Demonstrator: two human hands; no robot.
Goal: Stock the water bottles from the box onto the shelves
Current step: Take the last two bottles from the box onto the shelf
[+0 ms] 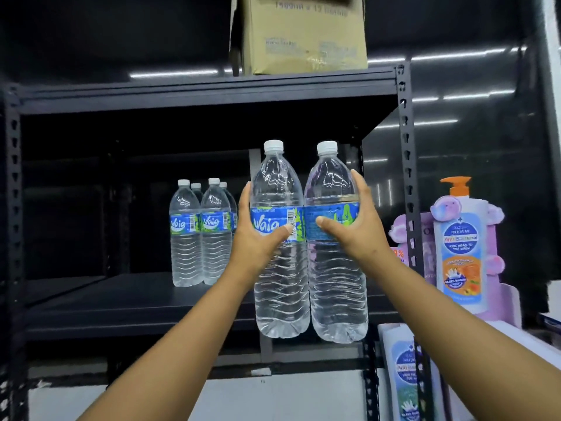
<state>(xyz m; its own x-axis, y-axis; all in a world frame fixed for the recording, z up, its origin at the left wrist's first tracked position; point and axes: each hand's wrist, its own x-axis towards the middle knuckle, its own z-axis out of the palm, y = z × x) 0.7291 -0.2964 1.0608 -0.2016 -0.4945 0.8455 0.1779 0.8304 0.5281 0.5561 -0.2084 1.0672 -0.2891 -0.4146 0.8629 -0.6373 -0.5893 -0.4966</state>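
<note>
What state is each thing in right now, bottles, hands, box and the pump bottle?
Left bottle: capped, upright, held by left hand.
Right bottle: capped, upright, held by right hand.
Shelf bottles: capped, standing.
Cardboard box: on top shelf.
Pump bottle: upright.

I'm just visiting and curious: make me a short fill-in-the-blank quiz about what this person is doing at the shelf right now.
1. Each hand, the left hand and the right hand, grips one water ____.
2. The caps of the held bottles are coloured ____.
3. The cardboard box sits on the ____ shelf.
4. The pump on the soap bottle is coloured ____.

Missing words: bottle; white; top; orange
</note>
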